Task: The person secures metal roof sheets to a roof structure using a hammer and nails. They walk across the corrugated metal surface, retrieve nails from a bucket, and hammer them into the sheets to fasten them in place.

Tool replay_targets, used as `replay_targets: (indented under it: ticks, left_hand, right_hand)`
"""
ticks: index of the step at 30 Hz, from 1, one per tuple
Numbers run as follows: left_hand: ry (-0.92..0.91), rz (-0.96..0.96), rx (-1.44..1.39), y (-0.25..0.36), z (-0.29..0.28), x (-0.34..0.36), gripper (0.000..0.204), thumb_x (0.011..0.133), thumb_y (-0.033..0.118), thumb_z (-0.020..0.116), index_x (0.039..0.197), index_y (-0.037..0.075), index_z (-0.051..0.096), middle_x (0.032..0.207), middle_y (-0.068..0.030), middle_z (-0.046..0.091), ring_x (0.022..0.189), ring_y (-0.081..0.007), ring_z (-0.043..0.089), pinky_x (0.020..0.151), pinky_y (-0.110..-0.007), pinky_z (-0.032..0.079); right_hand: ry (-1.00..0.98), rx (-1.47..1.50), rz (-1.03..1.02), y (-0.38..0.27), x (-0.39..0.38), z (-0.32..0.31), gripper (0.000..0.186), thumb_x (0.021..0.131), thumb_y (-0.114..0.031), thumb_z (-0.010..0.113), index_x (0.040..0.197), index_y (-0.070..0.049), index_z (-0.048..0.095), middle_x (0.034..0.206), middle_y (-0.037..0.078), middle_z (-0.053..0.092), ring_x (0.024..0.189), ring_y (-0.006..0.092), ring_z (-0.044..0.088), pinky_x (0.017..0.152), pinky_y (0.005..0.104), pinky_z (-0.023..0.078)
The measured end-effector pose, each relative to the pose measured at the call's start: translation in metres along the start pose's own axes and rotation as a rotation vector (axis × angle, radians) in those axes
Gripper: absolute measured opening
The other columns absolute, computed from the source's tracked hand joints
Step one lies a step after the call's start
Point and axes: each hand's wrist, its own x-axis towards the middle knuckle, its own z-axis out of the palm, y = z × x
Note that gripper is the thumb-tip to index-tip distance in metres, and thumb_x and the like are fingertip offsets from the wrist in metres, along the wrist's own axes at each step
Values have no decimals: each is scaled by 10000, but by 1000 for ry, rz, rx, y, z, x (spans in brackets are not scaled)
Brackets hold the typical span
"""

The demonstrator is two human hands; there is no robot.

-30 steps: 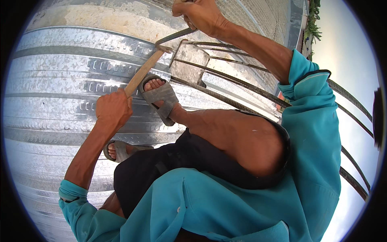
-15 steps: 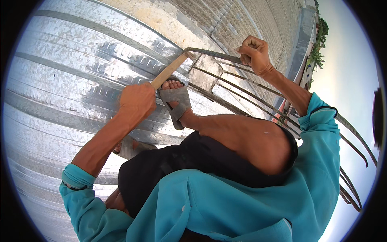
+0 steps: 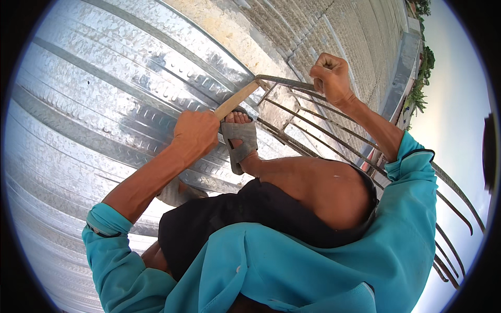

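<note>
Much ribbed metal (image 3: 68, 141) spreads outdoors; left hand (image 3: 195, 134) clasps a wooden handle (image 3: 236, 100); right hand (image 3: 334, 79) curls by rebar (image 3: 286, 81), hold unclear.

Left forearm (image 3: 151, 180): angled forward and to the right from the lower left. Left wrist (image 3: 180, 150): nearly straight. Left hand (image 3: 197, 131): clenched in a full grip, back uppermost. Right forearm (image 3: 377, 128): angled forward and to the left. Right wrist (image 3: 350, 104): nearly straight. Right hand (image 3: 334, 81): curled in a loose fist, farther forward than the left hand and well apart from it.
</note>
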Motion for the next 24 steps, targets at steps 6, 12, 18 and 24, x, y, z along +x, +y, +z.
replay_targets:
  ticks: [6,12,18,24]
  left_hand:
    - [8,38,38,4,5,-2,250,920,256,615,882,16,675,755,-157,715,728,-335,731,652,-431,572]
    - [-24,21,-19,-1,-6,-5,264,917,268,620,883,16,687,777,-157,721,725,-334,728,654,-431,572]
    - [-51,23,-118,-15,4,-10,222,874,213,620,884,12,713,779,-157,723,718,-327,727,658,-427,574]
    - [-66,45,-109,-9,3,-1,194,846,186,621,874,19,716,781,-149,726,729,-325,732,666,-427,576]
  right_hand:
    - [-68,-209,-11,-65,61,53,261,796,-72,690,614,-59,503,526,7,465,413,95,402,377,305,313]
    - [-90,64,-8,-11,3,-23,215,790,36,610,627,-47,498,554,25,521,418,72,461,378,246,345]
    - [-216,-17,-105,3,-24,-14,215,767,51,603,636,-51,467,553,-3,455,447,67,405,423,249,330]
    - [-208,87,-103,-18,25,4,219,788,18,615,639,-60,475,547,4,474,427,58,404,393,243,310]
